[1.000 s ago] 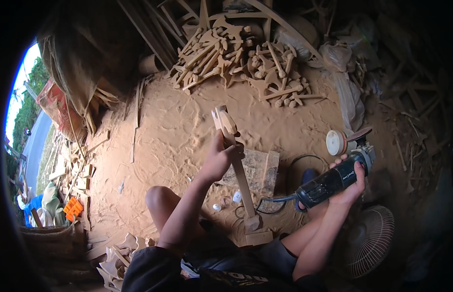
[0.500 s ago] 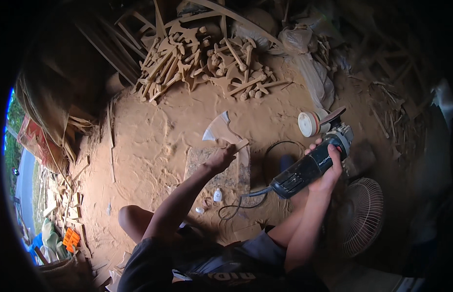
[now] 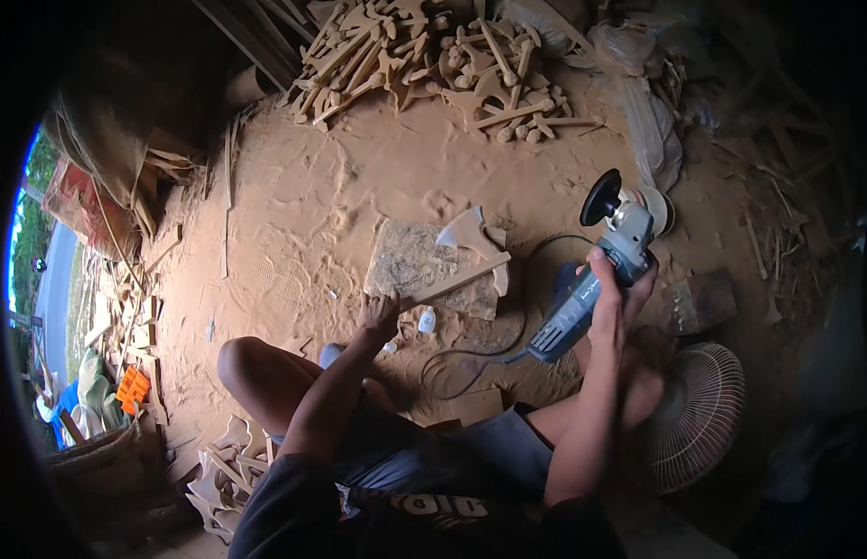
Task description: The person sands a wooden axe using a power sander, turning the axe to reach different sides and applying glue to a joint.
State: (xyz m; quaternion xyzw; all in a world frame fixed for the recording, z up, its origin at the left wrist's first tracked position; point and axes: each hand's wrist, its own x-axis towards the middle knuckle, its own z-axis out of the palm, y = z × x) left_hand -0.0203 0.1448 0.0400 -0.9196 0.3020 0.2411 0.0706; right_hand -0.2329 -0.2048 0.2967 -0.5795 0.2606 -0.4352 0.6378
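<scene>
Well, I am looking down from afar on a broad, brown, dust-covered floor [image 3: 293, 205], where a tangled heap of pale wooden pieces [image 3: 387, 65] is lying at the far side. A round fan with a pale wire guard [image 3: 703, 415] is standing near right. A mottled, worn, four-sided board [image 3: 405, 261] is lying mid-scene. Right of it, a long-bodied, blue-grey angle grinder [image 3: 580, 307] with a round black disc [image 3: 600, 197] is pointing away; the right hand [image 3: 612, 312] is wrapping its body. Over the board's right part is the pale wooden axe-shaped piece [image 3: 461, 275], its flared head lying farther right, and the left hand [image 3: 381, 312] is gripping its handle's near-left end. Just beside that handle, a small white bottle [image 3: 427, 320] is standing out against the dust.

I am judging the wood stiff and fairly light, perhaps slick with dust, with the head's thin corners likeliest to chip; mid-handle is looking like the steadiest hold. The grinder is probably weighing more, especially toward its disc.

The left fingertips are hiding from me, and I cannot tell whether the axe-shaped piece is touching the board or whether the disc is spinning. Darkness is swallowing the far right; the upper edge is cutting off the heap.
</scene>
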